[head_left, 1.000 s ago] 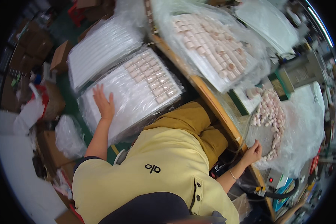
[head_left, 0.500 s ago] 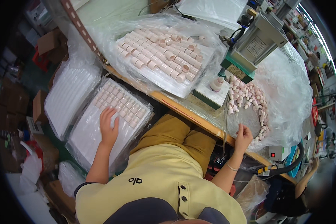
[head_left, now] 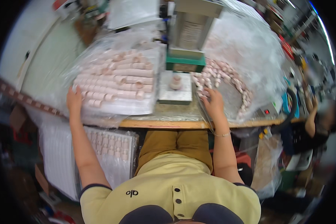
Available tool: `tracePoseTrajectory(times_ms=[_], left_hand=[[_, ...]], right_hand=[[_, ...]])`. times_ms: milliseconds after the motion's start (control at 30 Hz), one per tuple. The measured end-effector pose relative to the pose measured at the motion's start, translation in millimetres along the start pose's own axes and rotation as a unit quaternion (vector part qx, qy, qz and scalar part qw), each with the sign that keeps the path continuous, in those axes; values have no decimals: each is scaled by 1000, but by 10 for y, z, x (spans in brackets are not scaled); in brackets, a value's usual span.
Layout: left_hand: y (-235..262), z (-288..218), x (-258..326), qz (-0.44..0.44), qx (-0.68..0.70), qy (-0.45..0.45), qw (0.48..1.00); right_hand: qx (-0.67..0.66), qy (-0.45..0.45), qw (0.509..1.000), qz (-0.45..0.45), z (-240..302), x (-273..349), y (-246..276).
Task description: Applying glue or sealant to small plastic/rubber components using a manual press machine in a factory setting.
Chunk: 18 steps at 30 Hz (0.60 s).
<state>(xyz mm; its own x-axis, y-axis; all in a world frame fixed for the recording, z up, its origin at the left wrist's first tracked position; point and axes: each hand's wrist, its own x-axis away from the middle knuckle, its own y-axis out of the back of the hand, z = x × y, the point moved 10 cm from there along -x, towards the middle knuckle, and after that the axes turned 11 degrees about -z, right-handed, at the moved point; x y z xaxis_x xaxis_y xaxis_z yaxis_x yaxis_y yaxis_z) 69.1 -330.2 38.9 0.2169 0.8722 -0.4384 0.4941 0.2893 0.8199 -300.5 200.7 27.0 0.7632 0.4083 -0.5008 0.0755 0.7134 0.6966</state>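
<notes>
head view: i see the left hand (head_left: 74,100) lying flat and unclenched on the near left corner of the plastic-wrapped tray (head_left: 100,108) of pink tubes (head_left: 117,80), gripping nothing. right hand (head_left: 214,103) rests with fingers spread on the loose pink caps (head_left: 227,76) heaped in the clear bag (head_left: 250,48); whether it pinches one i cannot tell. press machine (head_left: 188,33) stands behind, between tray and bag, on the wooden bench (head_left: 164,121).

A small factory or assembly workshop is shown. A wooden workbench (head_left: 164,123) is covered in plastic sheeting, trays of small pink cylinders (head_left: 117,84) are laid out in rows, a press machine (head_left: 190,33) is set at the back, and another worker (head_left: 315,123) is seated nearby.
</notes>
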Motion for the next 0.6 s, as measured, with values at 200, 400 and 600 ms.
tracePoseTrajectory(times_ms=[200, 400, 600], left_hand=[[-40, -257, 508, 37, 34, -26, 998], [-34, -524, 878, -12, 27, -79, 996], [835, -1257, 1285, -235, 8, -157, 959]], right_hand=[[44, -4, 999, -12, 31, 17, 43], [88, 27, 996, -16, -53, 183, 112], [1, -56, 998, 15, -339, 289, 328]])
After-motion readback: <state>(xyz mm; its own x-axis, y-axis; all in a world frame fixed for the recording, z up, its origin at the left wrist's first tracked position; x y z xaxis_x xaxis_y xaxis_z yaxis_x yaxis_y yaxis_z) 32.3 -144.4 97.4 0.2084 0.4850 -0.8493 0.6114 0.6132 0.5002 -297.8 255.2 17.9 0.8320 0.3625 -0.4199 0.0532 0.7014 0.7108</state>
